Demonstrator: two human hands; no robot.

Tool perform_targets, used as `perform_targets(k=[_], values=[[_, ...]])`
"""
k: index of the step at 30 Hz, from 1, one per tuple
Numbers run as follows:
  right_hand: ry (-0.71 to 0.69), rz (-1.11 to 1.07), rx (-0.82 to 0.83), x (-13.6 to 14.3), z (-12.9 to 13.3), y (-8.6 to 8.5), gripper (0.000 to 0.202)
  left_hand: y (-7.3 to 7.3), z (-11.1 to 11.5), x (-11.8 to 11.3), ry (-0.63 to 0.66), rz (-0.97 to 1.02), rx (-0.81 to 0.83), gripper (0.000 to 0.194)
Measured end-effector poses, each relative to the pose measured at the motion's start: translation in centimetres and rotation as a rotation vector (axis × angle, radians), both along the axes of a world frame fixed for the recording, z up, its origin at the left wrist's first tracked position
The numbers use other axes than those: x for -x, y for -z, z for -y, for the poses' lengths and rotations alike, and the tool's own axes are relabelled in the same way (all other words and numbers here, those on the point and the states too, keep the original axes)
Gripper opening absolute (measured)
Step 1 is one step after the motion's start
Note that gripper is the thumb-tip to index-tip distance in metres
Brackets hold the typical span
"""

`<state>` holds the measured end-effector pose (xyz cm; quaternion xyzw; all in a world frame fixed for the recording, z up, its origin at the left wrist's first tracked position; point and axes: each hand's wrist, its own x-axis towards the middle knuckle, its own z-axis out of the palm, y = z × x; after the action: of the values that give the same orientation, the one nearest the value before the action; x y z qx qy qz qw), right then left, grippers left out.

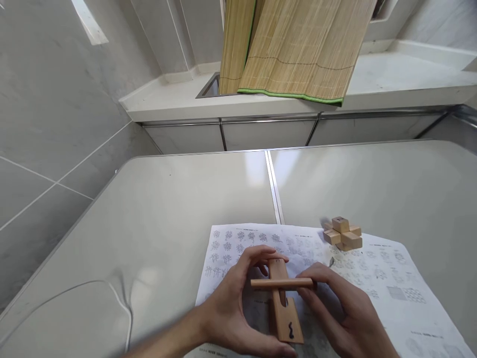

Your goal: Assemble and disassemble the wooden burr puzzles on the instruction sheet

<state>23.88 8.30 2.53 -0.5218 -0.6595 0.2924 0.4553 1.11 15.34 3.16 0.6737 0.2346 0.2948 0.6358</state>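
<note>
My left hand (pixel 231 304) is closed around a slotted wooden puzzle piece (pixel 289 319), with fingers at its far end and the thumb at its near end. A dark squiggle is marked on the near part, and an open slot shows in its middle. Between the fingertips of my right hand (pixel 341 306) is the right end of a narrow wooden puzzle piece (pixel 279 284). This narrow piece lies crosswise over the slotted one; whether it sits in the slot I cannot tell. Both hands are above a printed sheet (pixel 227 271) of small diagrams.
An assembled wooden burr puzzle (pixel 343 233) rests at the sheet's far right part. A white cable (pixel 122 304) curves over the table (pixel 179 209) at left. Behind, a bamboo mat (pixel 298 54) hangs over a counter (pixel 171 102) with a sink edge (pixel 208 87).
</note>
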Motion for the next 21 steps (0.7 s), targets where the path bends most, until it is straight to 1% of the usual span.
perform_targets(k=[3, 6, 8, 13, 15, 17, 21], values=[[0.004, -0.011, 0.001, 0.02, 0.07, 0.18, 0.008, -0.05, -0.01, -0.10, -0.025, -0.004, -0.041, 0.111], [-0.020, 0.008, -0.005, -0.12, 0.08, 0.47, 0.009, -0.04, 0.05, -0.05, -0.039, -0.055, -0.085, 0.116], [-0.018, 0.018, -0.007, -0.21, 0.05, 0.61, 0.009, -0.03, 0.11, -0.01, -0.026, -0.072, -0.096, 0.119], [0.016, 0.045, -0.030, -0.32, -0.02, 0.67, 0.007, -0.34, 0.13, 0.02, 0.041, -0.041, -0.122, 0.115], [0.037, 0.077, -0.041, -0.37, -0.07, 0.69, 0.006, -0.51, 0.09, 0.09, 0.059, -0.059, -0.169, 0.118], [0.052, 0.104, -0.041, -0.44, -0.16, 0.75, 0.004, -0.56, 0.07, 0.21, 0.040, -0.094, -0.228, 0.119], [0.053, 0.103, -0.016, -0.62, -0.24, 0.80, 0.005, -0.24, 0.07, 0.31, -0.002, -0.110, -0.334, 0.116]])
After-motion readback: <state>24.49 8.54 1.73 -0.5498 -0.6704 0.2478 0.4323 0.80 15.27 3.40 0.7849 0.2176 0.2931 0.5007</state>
